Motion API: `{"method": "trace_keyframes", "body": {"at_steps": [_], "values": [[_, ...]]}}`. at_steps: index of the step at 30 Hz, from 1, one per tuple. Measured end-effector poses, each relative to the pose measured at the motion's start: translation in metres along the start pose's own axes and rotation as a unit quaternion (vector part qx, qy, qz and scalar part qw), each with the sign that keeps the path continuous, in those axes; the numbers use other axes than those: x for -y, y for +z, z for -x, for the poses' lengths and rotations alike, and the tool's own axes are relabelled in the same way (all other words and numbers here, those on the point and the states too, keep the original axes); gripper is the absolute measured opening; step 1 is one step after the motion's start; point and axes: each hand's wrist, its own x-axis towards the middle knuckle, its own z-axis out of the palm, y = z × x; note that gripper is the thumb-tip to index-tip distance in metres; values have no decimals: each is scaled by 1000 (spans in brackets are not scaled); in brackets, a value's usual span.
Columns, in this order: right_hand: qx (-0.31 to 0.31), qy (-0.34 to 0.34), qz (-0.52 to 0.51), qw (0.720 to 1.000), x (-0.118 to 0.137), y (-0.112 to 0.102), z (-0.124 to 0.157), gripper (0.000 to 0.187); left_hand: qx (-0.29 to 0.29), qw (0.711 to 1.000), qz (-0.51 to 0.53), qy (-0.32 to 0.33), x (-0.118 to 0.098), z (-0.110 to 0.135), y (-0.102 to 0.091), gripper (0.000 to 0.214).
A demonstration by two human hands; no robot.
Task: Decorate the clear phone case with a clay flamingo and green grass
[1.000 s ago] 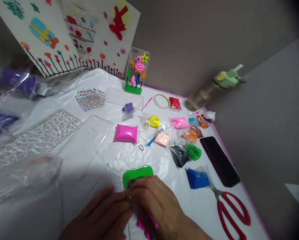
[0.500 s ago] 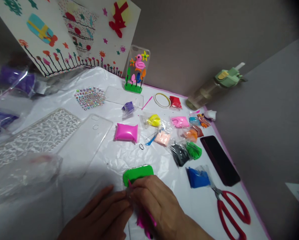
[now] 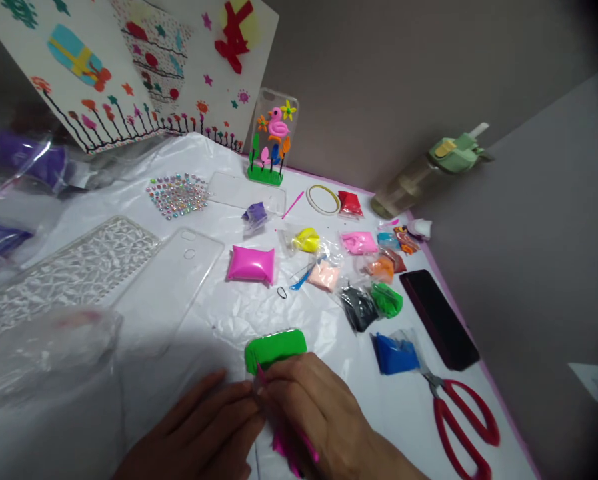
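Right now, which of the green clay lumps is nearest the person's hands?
The large bright green block, right at the right hand; the other green clay is smaller, bagged, and further off.

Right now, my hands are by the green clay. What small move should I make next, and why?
Probably draw your right hand back slightly from the green clay block: it covers the block's lower edge and hides the pink piece beneath.

Red-handled scissors (image 3: 439,415) (beside bagged blue clay (image 3: 395,355))
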Motion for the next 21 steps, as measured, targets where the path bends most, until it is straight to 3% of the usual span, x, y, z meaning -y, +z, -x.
{"method": "trace_keyframes", "body": {"at_steps": [5, 21], "values": [[11, -3, 15, 1000, 2, -4, 1, 25, 9, 1000, 18, -24, 0, 5, 3, 26], [65, 16, -6, 998, 9, -13, -2, 22, -6, 1000, 17, -22, -1, 3, 3, 29]]}}
